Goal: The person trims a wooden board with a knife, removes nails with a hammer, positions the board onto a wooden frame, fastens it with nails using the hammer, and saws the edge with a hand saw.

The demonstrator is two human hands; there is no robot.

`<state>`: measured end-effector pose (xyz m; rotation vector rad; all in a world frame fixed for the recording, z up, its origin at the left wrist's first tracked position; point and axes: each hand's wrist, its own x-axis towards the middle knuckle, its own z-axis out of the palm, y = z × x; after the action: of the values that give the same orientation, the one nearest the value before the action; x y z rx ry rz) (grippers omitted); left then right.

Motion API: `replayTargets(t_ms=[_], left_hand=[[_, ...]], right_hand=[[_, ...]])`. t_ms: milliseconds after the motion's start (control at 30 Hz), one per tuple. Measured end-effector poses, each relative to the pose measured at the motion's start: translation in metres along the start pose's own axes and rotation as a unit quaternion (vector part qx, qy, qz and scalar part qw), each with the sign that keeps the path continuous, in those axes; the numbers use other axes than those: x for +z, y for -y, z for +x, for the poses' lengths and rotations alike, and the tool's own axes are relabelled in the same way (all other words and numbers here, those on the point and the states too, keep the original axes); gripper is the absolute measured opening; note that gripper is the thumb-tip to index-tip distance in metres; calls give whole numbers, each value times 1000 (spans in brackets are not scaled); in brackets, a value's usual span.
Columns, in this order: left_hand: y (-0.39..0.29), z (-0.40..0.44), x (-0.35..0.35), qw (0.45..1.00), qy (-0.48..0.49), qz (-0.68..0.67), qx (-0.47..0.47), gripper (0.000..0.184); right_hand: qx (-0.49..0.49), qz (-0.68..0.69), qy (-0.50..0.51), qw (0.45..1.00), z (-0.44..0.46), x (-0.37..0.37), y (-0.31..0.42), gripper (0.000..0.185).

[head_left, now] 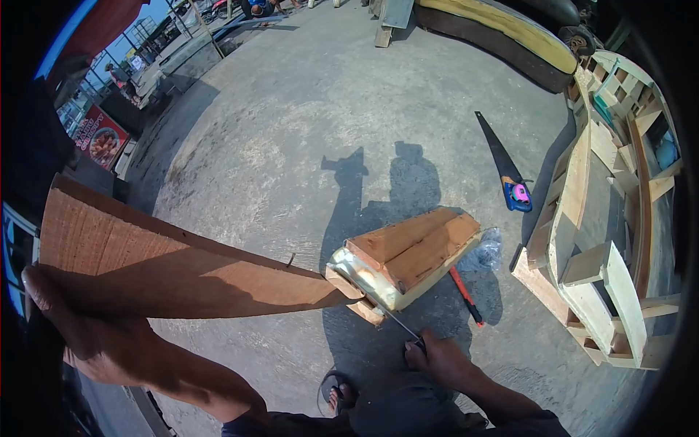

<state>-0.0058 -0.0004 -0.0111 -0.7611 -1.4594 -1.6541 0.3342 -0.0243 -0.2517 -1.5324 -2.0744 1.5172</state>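
Observation:
My left hand (95, 339) grips the wide end of a long wooden board (167, 255), holding it up off the ground. A nail (291, 260) sticks out of the board's upper edge. At its narrow end, smaller wood pieces (366, 312) are joined or pressed against it; I cannot tell which. My right hand (443, 358) is closed around the dark handle of a tool with a thin metal shaft, like a screwdriver (399, 320). Its tip reaches those smaller pieces. Just beyond lies a wedge-shaped wooden block (422, 244) with pale, foam-like sides.
A red-and-black handle (466, 295) and clear plastic (486, 251) lie beside the block. Further right rests a handsaw (499, 153) with a pink tape measure (520, 193) on its grip. A wooden frame (575, 204) stands at right, a yellow-and-brown cushion (502, 33) behind.

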Motion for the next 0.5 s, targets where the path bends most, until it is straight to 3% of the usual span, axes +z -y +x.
replayTargets(t_ms=[33,67,100,133,167,200,333,433,500], left_hand=[[8,4,-9,1000,0,1,2,61],[21,11,-25,973,46,170,150,59],[28,13,-35,895,86,327,293,58],[24,11,-31,896,88,319,296,58],[17,9,-23,974,49,189,115,56],[9,7,-17,995,13,55,-76,54],[-36,-10,-2,987,-36,-39,-148,51],[-34,-15,3,987,-34,-81,-138,49],[-23,-10,7,997,-23,-18,-68,59]], right_hand=[[-12,-23,-30,999,13,9,3,34],[-14,-40,-59,997,17,20,5,34],[-5,-33,-60,998,20,23,6,34],[-25,-19,-57,998,29,21,9,35],[-44,-6,-55,998,32,20,11,35],[-37,-3,-58,998,18,20,7,35],[4,-52,-30,998,-18,30,-13,36],[16,-52,-54,997,3,36,-7,36],[1,-59,-72,996,5,25,-2,36]])
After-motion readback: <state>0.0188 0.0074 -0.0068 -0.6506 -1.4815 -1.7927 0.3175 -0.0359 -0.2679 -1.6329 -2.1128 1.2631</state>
